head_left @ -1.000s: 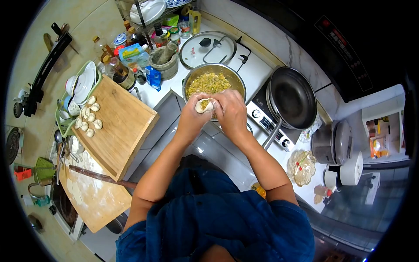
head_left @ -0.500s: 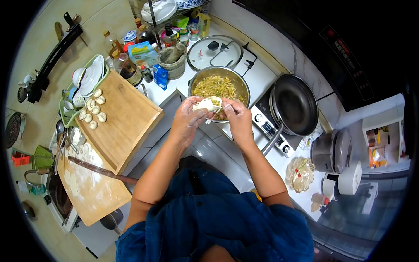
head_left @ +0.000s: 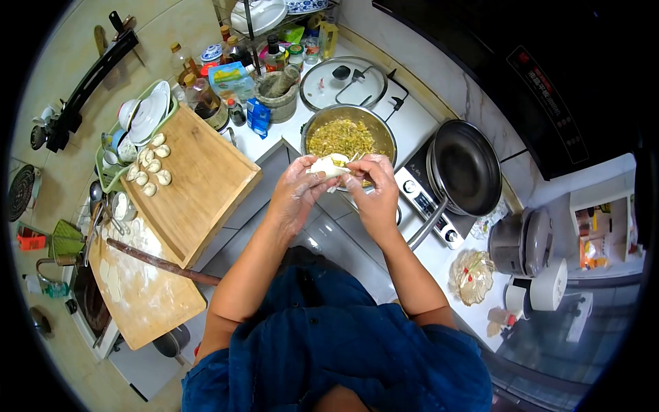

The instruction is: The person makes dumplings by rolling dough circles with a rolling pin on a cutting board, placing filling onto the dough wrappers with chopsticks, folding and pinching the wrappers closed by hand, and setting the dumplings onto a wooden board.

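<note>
My left hand [head_left: 292, 196] cups a white dumpling [head_left: 327, 166], with its fingers and thumb closed around the left side. My right hand [head_left: 374, 191] pinches the dumpling's right edge between thumb and fingers. A bit of yellow-green filling shows at the dough's upper edge. Flour dusts both hands. Just beyond them, a metal bowl [head_left: 392, 141] holds chopped filling [head_left: 336, 136]; the hands cover its near rim. To the left, several finished dumplings [head_left: 163, 177] lie on a wooden tray [head_left: 202, 185].
A floured board [head_left: 161, 312] with flat dough wrappers [head_left: 113, 283] and a rolling pin [head_left: 161, 264] lies left. A frying pan [head_left: 468, 168] stands on the cooktop [head_left: 429, 213] at right. Behind are a glass lid [head_left: 367, 75], a stone mortar [head_left: 280, 108] and several bottles.
My right fingers have moved in over the dumpling's edge, and the wrapper looks more folded over. The thin white stick ends below the right hand no longer show clearly. The view has shifted slightly.
</note>
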Available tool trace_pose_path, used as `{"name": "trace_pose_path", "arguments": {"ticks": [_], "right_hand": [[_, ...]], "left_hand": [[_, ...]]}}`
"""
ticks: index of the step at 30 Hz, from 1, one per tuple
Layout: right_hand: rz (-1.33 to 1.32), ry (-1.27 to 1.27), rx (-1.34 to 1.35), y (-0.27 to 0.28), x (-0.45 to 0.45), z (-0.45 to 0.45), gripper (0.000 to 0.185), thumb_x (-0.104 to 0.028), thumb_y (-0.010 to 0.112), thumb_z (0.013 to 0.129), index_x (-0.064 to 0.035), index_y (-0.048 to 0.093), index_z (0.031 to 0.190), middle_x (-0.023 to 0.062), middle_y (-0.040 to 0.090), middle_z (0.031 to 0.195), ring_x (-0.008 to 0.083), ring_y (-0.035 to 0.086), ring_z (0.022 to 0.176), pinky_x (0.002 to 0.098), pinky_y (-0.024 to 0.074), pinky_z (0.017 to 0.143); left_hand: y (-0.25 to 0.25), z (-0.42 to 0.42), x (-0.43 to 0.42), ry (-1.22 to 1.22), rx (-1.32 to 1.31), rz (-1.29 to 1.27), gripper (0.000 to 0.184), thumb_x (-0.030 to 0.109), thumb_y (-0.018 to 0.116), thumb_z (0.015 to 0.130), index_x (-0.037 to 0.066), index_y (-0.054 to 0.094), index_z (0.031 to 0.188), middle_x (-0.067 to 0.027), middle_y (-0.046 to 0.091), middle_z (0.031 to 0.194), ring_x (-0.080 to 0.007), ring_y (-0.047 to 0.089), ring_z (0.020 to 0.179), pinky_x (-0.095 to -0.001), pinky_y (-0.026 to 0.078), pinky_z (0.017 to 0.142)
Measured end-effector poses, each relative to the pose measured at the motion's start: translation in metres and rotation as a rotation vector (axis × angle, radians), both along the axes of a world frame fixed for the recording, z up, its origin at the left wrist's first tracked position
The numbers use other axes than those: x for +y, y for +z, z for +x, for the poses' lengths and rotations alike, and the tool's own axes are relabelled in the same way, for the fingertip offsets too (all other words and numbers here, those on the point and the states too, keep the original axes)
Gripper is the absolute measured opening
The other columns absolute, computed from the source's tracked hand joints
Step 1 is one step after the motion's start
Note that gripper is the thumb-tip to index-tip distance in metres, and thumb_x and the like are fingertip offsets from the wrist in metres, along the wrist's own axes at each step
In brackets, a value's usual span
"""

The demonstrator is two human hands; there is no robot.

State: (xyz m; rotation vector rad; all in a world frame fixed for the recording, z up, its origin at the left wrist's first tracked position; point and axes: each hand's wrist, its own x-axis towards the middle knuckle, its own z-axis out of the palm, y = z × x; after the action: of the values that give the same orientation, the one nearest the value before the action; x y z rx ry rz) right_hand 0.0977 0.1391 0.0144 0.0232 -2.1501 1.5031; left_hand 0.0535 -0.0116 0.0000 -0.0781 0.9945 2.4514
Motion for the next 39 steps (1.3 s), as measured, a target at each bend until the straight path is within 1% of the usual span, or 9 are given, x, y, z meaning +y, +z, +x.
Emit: {"name": "trace_pose_path", "arguments": {"ticks": [4,7,10,16,19,22,25,31,39], "right_hand": [[0.100,0.021,-0.057,-0.003,0.003,0.001,0.013,0.002,0.067,0.079,0.0005,0.065,0.092,0.0135,0.057,0.095,0.0231,0.061,0.084,0.0313,0.0506,0.073],[0.269,-0.017,0.049,-0.004,0.006,0.000,0.013,0.001,0.068,0.078,0.0011,0.066,0.090,0.0147,0.057,0.095,0.0244,0.061,0.083,0.0324,0.0504,0.072],[0.181,-0.022,0.058,-0.006,0.004,0.000,0.013,0.001,0.069,0.079,0.0014,0.065,0.092,0.0132,0.056,0.095,0.0213,0.061,0.083,0.0303,0.0507,0.072],[-0.469,0.015,-0.116,-0.008,-0.003,-0.002,0.013,0.000,0.067,0.083,0.0038,0.064,0.095,0.0088,0.054,0.095,0.0138,0.060,0.082,0.0254,0.0514,0.071],[-0.351,0.043,-0.185,-0.006,0.003,-0.003,0.010,-0.001,0.065,0.085,0.0042,0.064,0.093,0.0079,0.056,0.094,0.0126,0.060,0.077,0.0250,0.0514,0.070],[-0.233,0.004,-0.205,-0.004,0.007,-0.001,0.010,-0.006,0.064,0.088,0.0034,0.065,0.091,0.0083,0.059,0.091,0.0144,0.059,0.084,0.0256,0.0477,0.073],[0.176,-0.109,0.024,-0.007,0.007,-0.001,0.011,-0.004,0.064,0.086,0.0029,0.067,0.094,0.0132,0.061,0.086,0.0218,0.060,0.082,0.0293,0.0478,0.071],[0.492,-0.181,0.279,-0.007,0.007,-0.004,0.016,-0.002,0.068,0.078,0.0000,0.068,0.094,0.0134,0.062,0.086,0.0271,0.059,0.085,0.0363,0.0472,0.077],[0.493,-0.070,0.290,-0.003,0.009,-0.007,0.021,-0.005,0.070,0.074,-0.0044,0.067,0.095,0.0128,0.059,0.089,0.0305,0.057,0.087,0.0397,0.0464,0.077]], "left_hand": [[0.001,0.000,0.000,-0.029,0.016,-0.037,0.035,-0.002,0.058,0.082,0.000,0.044,0.114,-0.0140,0.053,0.113,-0.0201,0.058,0.102,-0.0305,0.052,0.092],[0.003,0.000,0.001,-0.036,0.021,-0.047,0.035,-0.002,0.058,0.082,0.000,0.044,0.114,-0.0139,0.053,0.113,-0.0199,0.058,0.103,-0.0308,0.052,0.092],[0.000,-0.001,0.001,-0.045,0.030,-0.039,0.035,-0.003,0.058,0.082,0.000,0.044,0.113,-0.0136,0.053,0.112,-0.0197,0.059,0.102,-0.0308,0.053,0.091],[-0.002,-0.003,0.001,-0.080,0.063,-0.019,0.033,-0.003,0.059,0.081,0.001,0.044,0.111,-0.0136,0.054,0.111,-0.0196,0.059,0.102,-0.0301,0.053,0.091],[-0.004,-0.004,0.003,-0.083,0.055,-0.021,0.033,-0.003,0.059,0.081,0.001,0.045,0.111,-0.0137,0.054,0.111,-0.0202,0.060,0.101,-0.0296,0.054,0.090],[-0.004,-0.005,0.003,-0.081,0.039,-0.030,0.033,-0.003,0.059,0.081,0.002,0.045,0.110,-0.0140,0.054,0.111,-0.0211,0.061,0.101,-0.0293,0.054,0.089],[-0.003,-0.004,0.004,-0.080,0.026,-0.033,0.032,-0.004,0.059,0.082,0.002,0.045,0.110,-0.0141,0.055,0.111,-0.0218,0.061,0.101,-0.0289,0.055,0.089],[0.001,-0.005,0.004,-0.069,0.044,-0.038,0.032,-0.001,0.061,0.081,0.003,0.046,0.109,-0.0124,0.054,0.111,-0.0205,0.061,0.100,-0.0308,0.053,0.090],[0.007,-0.004,0.002,-0.103,0.076,-0.121,0.030,0.000,0.061,0.081,0.004,0.048,0.107,-0.0116,0.057,0.110,-0.0191,0.061,0.100,-0.0308,0.053,0.091]]}}
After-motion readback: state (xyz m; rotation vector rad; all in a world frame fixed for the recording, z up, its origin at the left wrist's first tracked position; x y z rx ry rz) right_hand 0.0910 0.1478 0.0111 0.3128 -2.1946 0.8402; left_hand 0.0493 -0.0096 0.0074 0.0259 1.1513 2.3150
